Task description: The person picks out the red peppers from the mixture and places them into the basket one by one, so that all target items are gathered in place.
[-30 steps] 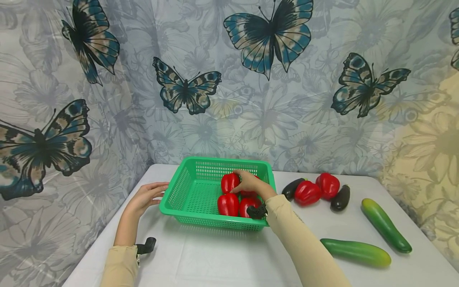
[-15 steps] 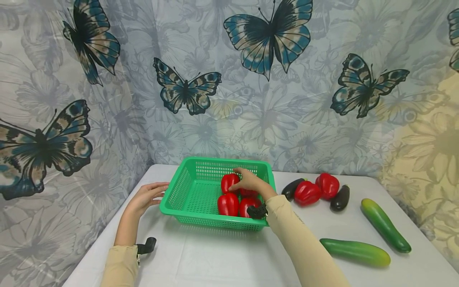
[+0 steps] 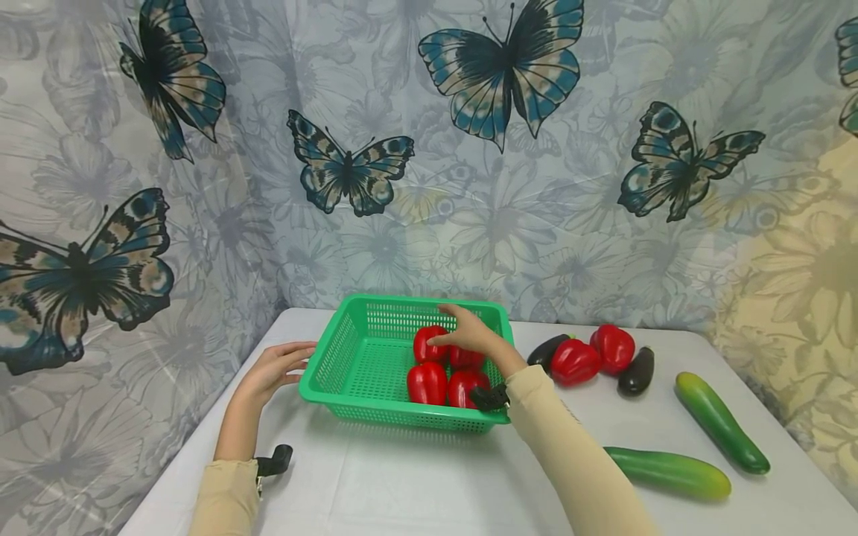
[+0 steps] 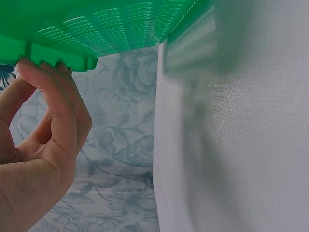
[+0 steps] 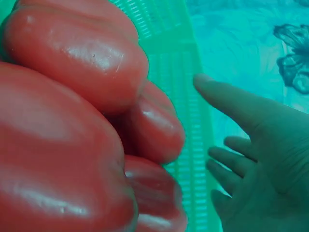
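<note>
My right hand (image 3: 469, 333) hangs over the back of the basket, fingers spread apart with nothing between them. Four red peppers (image 3: 427, 383) sit bunched in the right half of the green basket (image 3: 392, 414); two loose peppers (image 3: 574, 362) lie outside on the white surface (image 3: 415, 491), between two dark eggplants (image 3: 636, 372).

I'd expect each pepper to be light and stiff-walled – real or moulded, I can't tell – and slick, judging by that gloss. The lobes bulge, so I'd take one round its broadest part, thumb opposite the fingers, and let the grooves give purchase. Squeezing hard could make it slip, or bruise it if it's real.

The basket looks like thin plastic, light and a little springy, best held by its rolled rim. My left hand (image 3: 268, 371) has its fingers loosely bent, tips at the left rim; whether they bear any weight I can't tell.
</note>
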The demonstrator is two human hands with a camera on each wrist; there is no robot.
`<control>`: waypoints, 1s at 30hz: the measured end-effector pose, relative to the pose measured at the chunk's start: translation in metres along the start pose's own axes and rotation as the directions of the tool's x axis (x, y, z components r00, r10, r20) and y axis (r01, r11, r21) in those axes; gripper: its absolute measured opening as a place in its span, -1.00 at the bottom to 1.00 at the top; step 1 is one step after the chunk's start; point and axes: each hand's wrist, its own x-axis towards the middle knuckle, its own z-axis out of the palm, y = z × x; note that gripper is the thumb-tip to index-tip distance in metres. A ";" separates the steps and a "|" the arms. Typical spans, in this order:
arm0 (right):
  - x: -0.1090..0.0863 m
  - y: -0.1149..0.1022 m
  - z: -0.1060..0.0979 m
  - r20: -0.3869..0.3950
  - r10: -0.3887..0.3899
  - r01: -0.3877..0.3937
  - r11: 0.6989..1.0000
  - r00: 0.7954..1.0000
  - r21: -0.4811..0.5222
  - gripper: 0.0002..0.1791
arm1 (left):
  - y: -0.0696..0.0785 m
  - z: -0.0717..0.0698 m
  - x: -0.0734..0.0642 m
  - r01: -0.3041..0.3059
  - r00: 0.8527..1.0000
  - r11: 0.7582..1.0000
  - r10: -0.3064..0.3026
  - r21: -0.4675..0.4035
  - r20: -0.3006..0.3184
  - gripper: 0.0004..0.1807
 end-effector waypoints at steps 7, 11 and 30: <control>-0.009 -0.001 -0.012 -0.047 -0.044 0.043 0.999 0.998 -0.009 -0.07 | 0.001 0.001 0.000 -0.009 1.000 1.000 0.009 -0.014 0.012 -0.37; -0.014 0.004 -0.019 -0.060 -0.049 0.050 0.999 0.997 0.010 -0.05 | 0.002 0.001 -0.001 -0.008 1.000 1.000 0.009 -0.010 0.014 -0.37; -0.044 0.025 -0.057 -0.128 -0.028 0.034 0.998 0.991 0.051 -0.03 | 0.001 0.001 -0.002 -0.012 1.000 1.000 0.012 -0.003 0.015 -0.39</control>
